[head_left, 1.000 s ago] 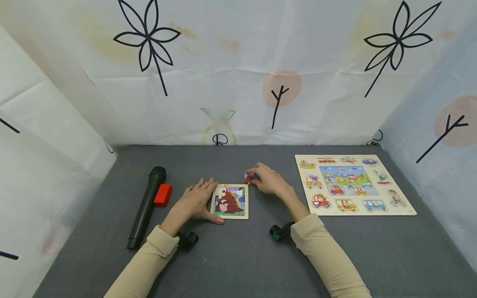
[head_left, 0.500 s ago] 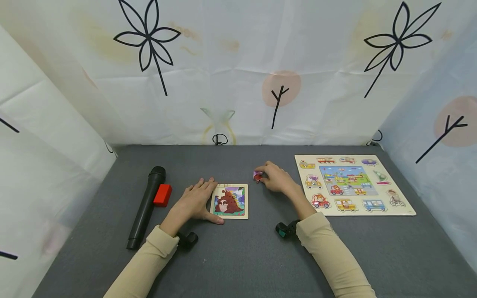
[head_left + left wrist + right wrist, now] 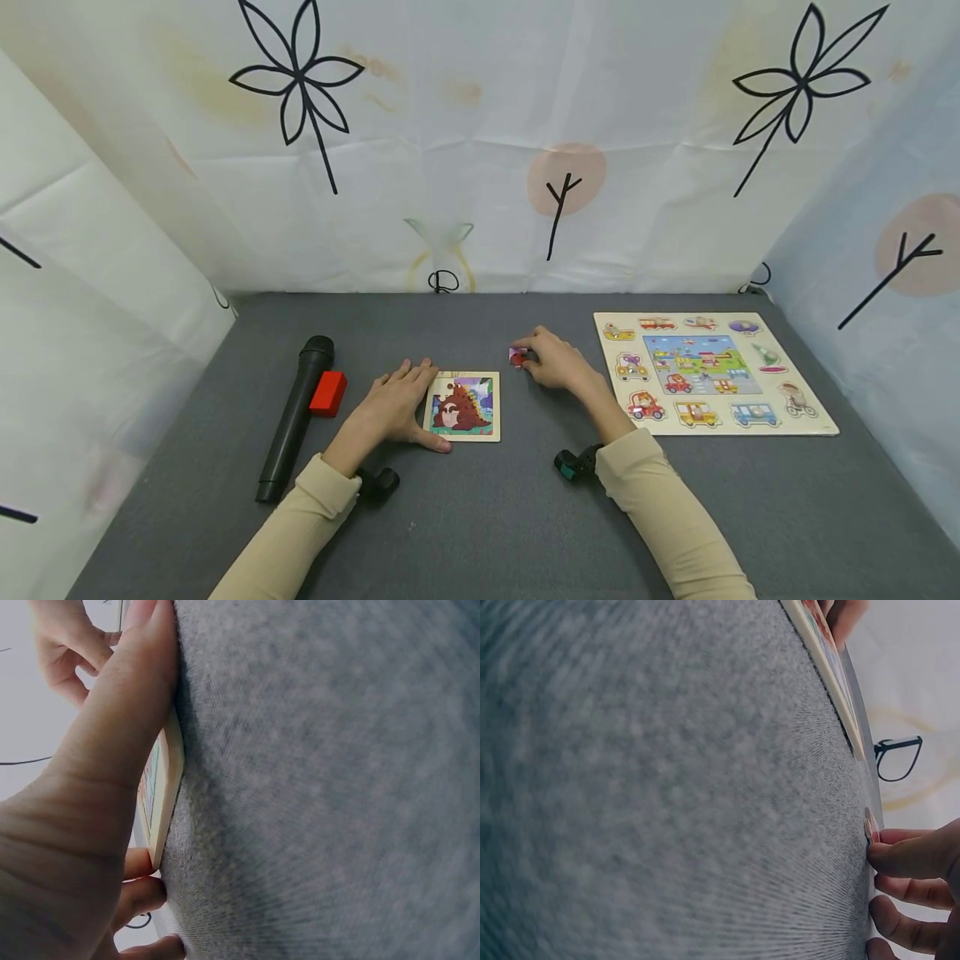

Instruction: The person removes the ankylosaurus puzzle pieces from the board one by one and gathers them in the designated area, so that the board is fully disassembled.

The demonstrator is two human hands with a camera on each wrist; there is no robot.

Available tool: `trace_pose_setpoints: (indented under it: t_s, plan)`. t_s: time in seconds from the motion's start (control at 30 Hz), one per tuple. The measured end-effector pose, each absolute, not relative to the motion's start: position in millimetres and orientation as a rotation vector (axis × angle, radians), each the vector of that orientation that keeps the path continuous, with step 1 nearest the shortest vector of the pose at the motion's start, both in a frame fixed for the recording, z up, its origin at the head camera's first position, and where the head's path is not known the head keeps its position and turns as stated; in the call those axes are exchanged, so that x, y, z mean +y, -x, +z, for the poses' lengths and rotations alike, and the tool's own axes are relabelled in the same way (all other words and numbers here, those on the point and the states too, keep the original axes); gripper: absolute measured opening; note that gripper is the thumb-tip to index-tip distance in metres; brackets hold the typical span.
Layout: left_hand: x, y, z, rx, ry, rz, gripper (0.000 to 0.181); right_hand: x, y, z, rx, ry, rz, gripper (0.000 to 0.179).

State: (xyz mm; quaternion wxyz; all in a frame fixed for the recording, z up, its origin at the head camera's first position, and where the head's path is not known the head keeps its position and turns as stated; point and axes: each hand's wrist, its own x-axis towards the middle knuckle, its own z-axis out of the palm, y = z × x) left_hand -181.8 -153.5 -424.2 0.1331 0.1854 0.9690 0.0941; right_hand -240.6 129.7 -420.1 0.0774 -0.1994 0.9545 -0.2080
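In the head view, a small square wooden jigsaw puzzle (image 3: 461, 408) with a red-brown spiny animal picture lies flat at mid-table. My left hand (image 3: 397, 402) rests along its left side, fingers spread and fairly straight. In the left wrist view, the left thumb (image 3: 124, 705) lies along the puzzle's pale edge (image 3: 171, 776), with other fingertips by a corner. Just beyond the puzzle's upper right corner, my right hand (image 3: 553, 358) pinches a small red and purple puzzle piece (image 3: 517, 357) at the tabletop. The right wrist view shows the piece (image 3: 871, 827) edge-on, partly hidden by fingers.
A black microphone (image 3: 294, 421) lies at the left, with a red block (image 3: 327, 393) beside it. A large wooden vehicle puzzle board (image 3: 712, 375) lies at the right, past the right forearm. Patterned cloth (image 3: 480, 167) walls the table at the back and sides.
The right hand has moved the puzzle piece a short way right, off the puzzle's upper right corner, then stayed there over the last half second. The left hand and puzzle have not moved.
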Motion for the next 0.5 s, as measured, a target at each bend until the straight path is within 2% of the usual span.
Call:
trace_pose_setpoints:
  t_s: [0.5]
  plan:
    - [-154.0,182.3,-424.7,2.799,-0.537,0.274,0.126,126.3,240.9,-421.2,2.856,0.621,-0.632,0.04]
